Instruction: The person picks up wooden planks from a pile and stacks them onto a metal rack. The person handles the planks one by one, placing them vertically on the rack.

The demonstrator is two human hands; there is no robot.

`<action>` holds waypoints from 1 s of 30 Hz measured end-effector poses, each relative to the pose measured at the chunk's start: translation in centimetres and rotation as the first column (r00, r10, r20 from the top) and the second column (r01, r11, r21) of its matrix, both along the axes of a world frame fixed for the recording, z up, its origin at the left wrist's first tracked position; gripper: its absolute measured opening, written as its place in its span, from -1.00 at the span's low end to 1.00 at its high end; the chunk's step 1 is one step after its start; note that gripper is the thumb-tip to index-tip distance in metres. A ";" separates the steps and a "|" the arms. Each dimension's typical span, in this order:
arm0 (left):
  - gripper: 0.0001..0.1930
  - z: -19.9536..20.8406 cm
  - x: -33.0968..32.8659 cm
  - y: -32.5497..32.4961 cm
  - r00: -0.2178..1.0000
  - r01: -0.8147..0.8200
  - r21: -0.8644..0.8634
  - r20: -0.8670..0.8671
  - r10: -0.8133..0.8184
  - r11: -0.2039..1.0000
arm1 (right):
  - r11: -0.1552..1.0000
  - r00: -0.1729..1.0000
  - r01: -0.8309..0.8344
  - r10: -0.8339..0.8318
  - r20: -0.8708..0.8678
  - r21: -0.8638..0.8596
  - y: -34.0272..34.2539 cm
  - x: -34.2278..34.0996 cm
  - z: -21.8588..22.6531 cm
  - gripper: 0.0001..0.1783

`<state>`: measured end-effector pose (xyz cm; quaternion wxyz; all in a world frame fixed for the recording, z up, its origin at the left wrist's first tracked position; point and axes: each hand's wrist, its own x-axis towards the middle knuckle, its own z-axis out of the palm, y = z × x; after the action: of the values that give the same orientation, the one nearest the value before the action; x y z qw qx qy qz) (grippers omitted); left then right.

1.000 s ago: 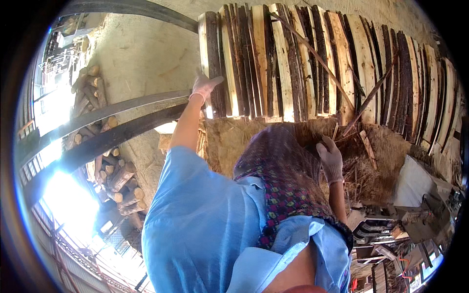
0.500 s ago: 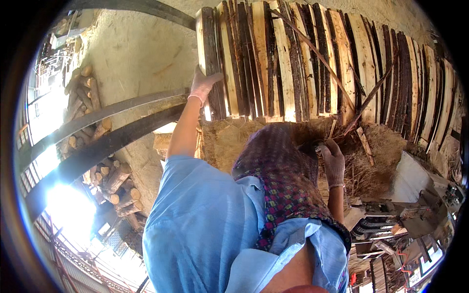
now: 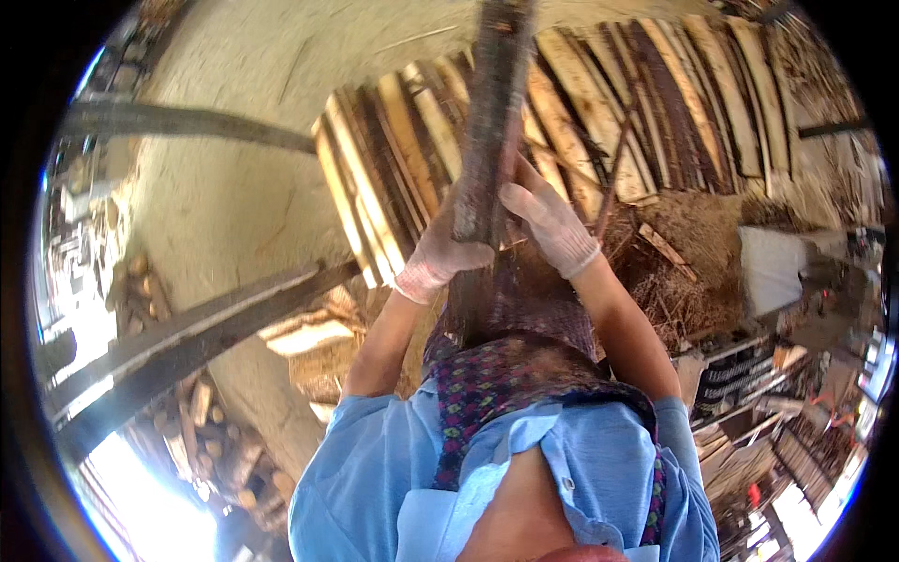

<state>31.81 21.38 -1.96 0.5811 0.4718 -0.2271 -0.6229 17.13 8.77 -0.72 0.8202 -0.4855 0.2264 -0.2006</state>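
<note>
Dark wooden board (image 3: 492,112) is held between both hands in front of the person's patterned apron (image 3: 524,365), its far end running past the top of the view. The gloved left hand (image 3: 442,253) curls around its left edge, thumb across the near side. The gloved right hand (image 3: 552,225) is half closed against its right edge, some fingertips hidden. Beyond lies a row of boards (image 3: 571,66); logs (image 3: 197,412) lie off to the left
</note>
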 end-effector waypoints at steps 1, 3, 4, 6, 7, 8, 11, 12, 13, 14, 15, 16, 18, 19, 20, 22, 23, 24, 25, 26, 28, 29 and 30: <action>0.20 2.1 -1.8 -1.7 0.997 0.054 -0.043 -0.047 -0.056 0.998 | 0.996 0.989 0.038 -0.026 -0.144 0.080 -0.7 -0.8 0.8 -0.16; 0.25 0.6 -2.5 -3.8 0.972 0.169 -0.123 0.185 -0.145 0.978 | 0.980 0.978 0.197 -0.195 -0.069 0.018 -1.6 -2.8 1.9 -0.32; 0.28 0.7 -3.5 -4.7 0.951 0.226 -0.120 0.243 -0.192 0.967 | 0.976 0.973 0.219 -0.219 -0.076 -0.003 -2.1 -4.7 2.1 -0.35; 0.14 1.7 -6.8 -6.0 0.961 0.244 -0.183 0.177 -0.212 0.952 | 0.949 0.948 0.315 -0.314 -0.056 0.018 -2.0 -8.2 1.6 -0.40; 0.14 2.5 -8.1 -6.5 0.959 0.270 -0.150 0.127 -0.252 0.951 | 0.930 0.929 0.367 -0.367 -0.045 -0.011 -1.9 -9.8 1.8 -0.41; 0.14 3.0 -9.2 -7.1 0.941 0.329 -0.134 0.131 -0.312 0.935 | 0.910 0.910 0.412 -0.413 -0.035 -0.039 -1.7 -11.3 2.0 -0.42; 0.14 4.0 -12.2 -8.9 0.884 0.465 -0.124 0.124 -0.451 0.877 | 0.901 0.896 0.427 -0.433 -0.097 -0.081 -2.0 -16.7 2.2 -0.44; 0.15 3.9 -13.2 -9.5 0.874 0.485 -0.144 0.112 -0.473 0.863 | 0.887 0.885 0.456 -0.461 -0.073 -0.071 -1.8 -18.2 2.5 -0.44; 0.15 4.1 -14.5 -10.1 0.863 0.505 -0.165 0.101 -0.495 0.847 | 0.873 0.872 0.484 -0.487 -0.047 -0.064 -1.7 -19.6 3.0 -0.44; 0.16 4.2 -15.7 -10.6 0.862 0.506 -0.181 0.143 -0.486 0.843 | 0.853 0.854 0.520 -0.518 0.040 -0.046 -1.6 -20.6 3.0 -0.46; 0.18 4.5 -17.0 -11.0 0.847 0.530 -0.163 0.158 -0.508 0.832 | 0.849 0.852 0.524 -0.523 0.036 -0.064 -1.8 -22.0 3.1 -0.46; 0.19 5.2 -18.0 -11.5 0.829 0.554 -0.147 0.183 -0.528 0.819 | 0.845 0.849 0.528 -0.526 0.042 -0.085 -2.1 -23.3 3.3 -0.47; 0.24 4.4 -19.8 -12.6 0.788 0.594 -0.180 0.326 -0.522 0.784 | 0.828 0.836 0.548 -0.546 0.048 -0.117 -2.2 -25.7 3.6 -0.47; 0.28 5.1 -20.9 -12.5 0.791 0.586 -0.175 0.335 -0.512 0.791 | 0.825 0.830 0.557 -0.554 0.064 -0.089 -2.3 -26.9 3.2 -0.46; 0.28 5.5 -21.5 -12.6 0.811 0.575 -0.176 0.246 -0.530 0.799 | 0.823 0.825 0.564 -0.559 0.080 -0.061 -2.5 -28.1 2.6 -0.46; 0.27 6.5 -22.5 -12.8 0.816 0.577 -0.185 0.174 -0.551 0.795 | 0.801 0.799 0.596 -0.585 0.137 -0.055 -2.6 -29.6 2.7 -0.45; 0.25 6.8 -23.3 -12.9 0.810 0.583 -0.180 0.197 -0.552 0.792 | 0.798 0.797 0.600 -0.590 0.130 -0.061 -2.6 -30.2 3.0 -0.45; 0.23 7.1 -24.0 -13.0 0.806 0.587 -0.175 0.221 -0.549 0.791 | 0.796 0.796 0.602 -0.592 0.123 -0.067 -2.7 -30.8 3.4 -0.44; 0.22 7.3 -24.7 -13.1 0.805 0.586 -0.173 0.243 -0.542 0.792 | 0.797 0.799 0.600 -0.590 0.115 -0.076 -2.8 -31.3 4.1 -0.44; 0.22 7.4 -25.3 -13.2 0.803 0.558 -0.176 0.360 -0.474 0.811 | 0.784 0.787 0.617 -0.610 0.093 -0.074 -2.7 -31.9 5.0 -0.46; 0.23 6.9 -26.0 -13.1 0.755 0.499 -0.180 0.571 -0.323 0.848 | 0.724 0.740 0.668 -0.671 0.051 -0.174 -2.6 -32.5 6.6 -0.43; 0.23 7.0 -26.3 -12.9 0.707 0.470 -0.182 0.664 -0.244 0.864 | 0.691 0.712 0.690 -0.701 0.032 -0.217 -2.4 -32.8 7.0 -0.42; 0.29 7.4 -25.9 -13.2 0.422 0.422 -0.040 0.893 -0.158 0.906 | 0.673 0.683 0.709 -0.730 -0.036 -0.211 -2.5 -33.8 7.0 -0.38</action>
<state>5.90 8.21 5.45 0.3217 0.5948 -0.6479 -0.3506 -16.69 6.24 6.25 0.6127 -0.4397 0.4278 -0.4983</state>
